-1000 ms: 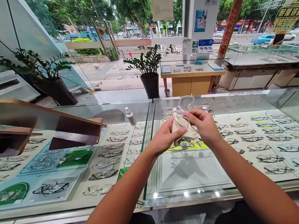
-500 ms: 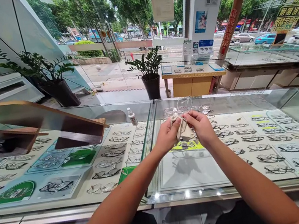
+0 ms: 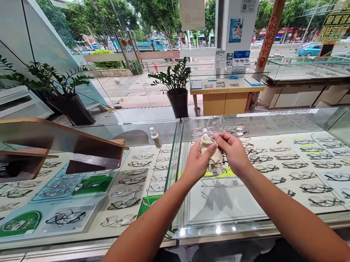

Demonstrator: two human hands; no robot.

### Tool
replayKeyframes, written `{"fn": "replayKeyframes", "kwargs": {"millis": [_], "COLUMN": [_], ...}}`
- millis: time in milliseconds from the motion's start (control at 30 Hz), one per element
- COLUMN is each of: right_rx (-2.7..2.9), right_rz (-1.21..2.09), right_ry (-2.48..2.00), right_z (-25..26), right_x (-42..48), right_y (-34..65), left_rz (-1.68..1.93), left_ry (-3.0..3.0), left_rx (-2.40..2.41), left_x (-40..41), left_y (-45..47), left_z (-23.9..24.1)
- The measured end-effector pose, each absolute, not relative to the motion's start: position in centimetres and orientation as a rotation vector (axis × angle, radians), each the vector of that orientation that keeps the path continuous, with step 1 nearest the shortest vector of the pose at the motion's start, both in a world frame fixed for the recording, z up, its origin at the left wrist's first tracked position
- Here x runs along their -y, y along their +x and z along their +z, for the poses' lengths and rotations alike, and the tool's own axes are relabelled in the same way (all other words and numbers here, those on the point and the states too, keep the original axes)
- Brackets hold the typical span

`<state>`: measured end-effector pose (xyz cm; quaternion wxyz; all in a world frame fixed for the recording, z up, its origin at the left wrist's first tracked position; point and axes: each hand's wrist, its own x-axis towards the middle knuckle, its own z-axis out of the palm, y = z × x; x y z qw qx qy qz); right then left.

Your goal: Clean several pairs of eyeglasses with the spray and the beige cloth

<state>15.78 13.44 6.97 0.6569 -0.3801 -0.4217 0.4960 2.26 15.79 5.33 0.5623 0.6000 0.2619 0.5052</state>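
Note:
Over the glass counter (image 3: 228, 203), my left hand (image 3: 196, 163) and my right hand (image 3: 234, 153) meet. Both pinch a beige cleaning cloth (image 3: 214, 156) wrapped round a pair of clear glasses (image 3: 215, 123). One clear lens sticks up above the fingers. My left fingers are closed on the cloth from the left. My right thumb and fingers grip the glasses and the cloth from the right. A small white bottle (image 3: 155, 138) stands on the glass, left of my hands.
Under the glass lie several rows of spectacle frames (image 3: 307, 171) on trays. A tilted wooden display stand (image 3: 62, 146) sits at the left. Two potted plants (image 3: 175, 86) stand on the floor beyond, with a yellow counter (image 3: 226, 95) behind.
My hands shifted slightly on the cloth, rubbing the lens; the cloth hangs lower between them now. The camera view rose a little.

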Motion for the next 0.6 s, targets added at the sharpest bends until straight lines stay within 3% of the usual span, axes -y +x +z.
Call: {"fn": "replayKeyframes", "kwargs": {"millis": [167,400,600], "right_rx": [0.978,0.843,0.936], "right_rz": [1.110,1.183,1.152], "right_ry": [-0.852,-0.843,-0.837], "right_z": [7.5,7.2,6.8], "right_x": [-13.3,-13.6,-13.3], "right_y": [15.8,16.1,15.7], "left_rz": [1.236,0.990,1.146], "left_ry": [1.412,1.400,1.352], "left_rx": [-0.688,-0.534,-0.644], "left_x": [-16.3,-16.1,-15.7], "left_y": [1.7,1.1,1.7], "left_z": [5.7,6.6,6.4]}}
